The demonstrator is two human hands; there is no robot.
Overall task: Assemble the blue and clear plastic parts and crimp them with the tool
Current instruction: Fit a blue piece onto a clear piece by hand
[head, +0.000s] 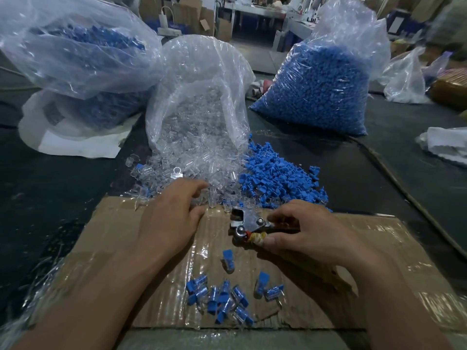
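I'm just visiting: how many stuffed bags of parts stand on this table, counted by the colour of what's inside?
Blue-filled bags: 2, the left bag and the right bag
Clear-filled bags: 1, the middle bag
Total: 3
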